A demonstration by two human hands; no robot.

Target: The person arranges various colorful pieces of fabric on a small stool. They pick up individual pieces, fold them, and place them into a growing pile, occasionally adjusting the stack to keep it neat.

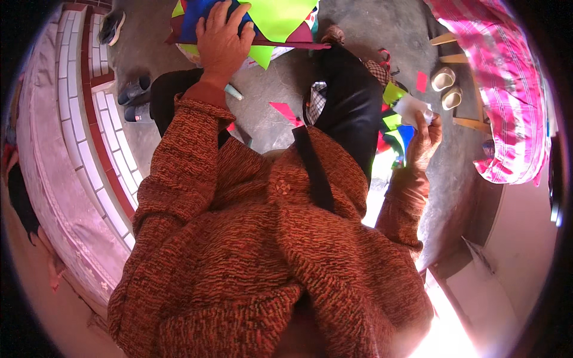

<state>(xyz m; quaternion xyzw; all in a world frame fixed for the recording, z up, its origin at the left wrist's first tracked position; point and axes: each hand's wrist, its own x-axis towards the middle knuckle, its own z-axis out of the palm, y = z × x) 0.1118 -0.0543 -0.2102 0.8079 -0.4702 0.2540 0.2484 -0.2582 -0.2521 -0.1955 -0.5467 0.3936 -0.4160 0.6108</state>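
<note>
Both my hands are busy and well apart. My left hand (pixel 222 37) lies flat, fingers spread, pressing down on a pile of coloured paper flags (pixel 271 24) at the top of the view, over a blue sheet among lime green and dark red triangles. My right hand (pixel 425 138) is out at my right side, closed around a small white bottle (pixel 413 108), with its fingers wrapped round the bottle's lower part. Just beside that hand, between it and my knee, sits a second bunch of paper pieces (pixel 394 122) in green, yellow, blue and red.

My orange knitted sweater (pixel 250 238) fills the middle of the view, and my dark trousers (pixel 349 98) run up from it toward the flags. On the grey floor (pixel 271 89) between my legs lie a pink paper scrap (pixel 285 111) and a pale blue pen-like stick (pixel 234 92) close to my left wrist. Another pink scrap (pixel 421 81) lies farther right, near a pair of cream shoes (pixel 447 86). A pink checked cloth (pixel 507 77) hangs over a wooden frame on the far right. On the left, a step edged with white tiles (pixel 89 119) curves past, with dark slippers (pixel 134 98) next to it.
</note>
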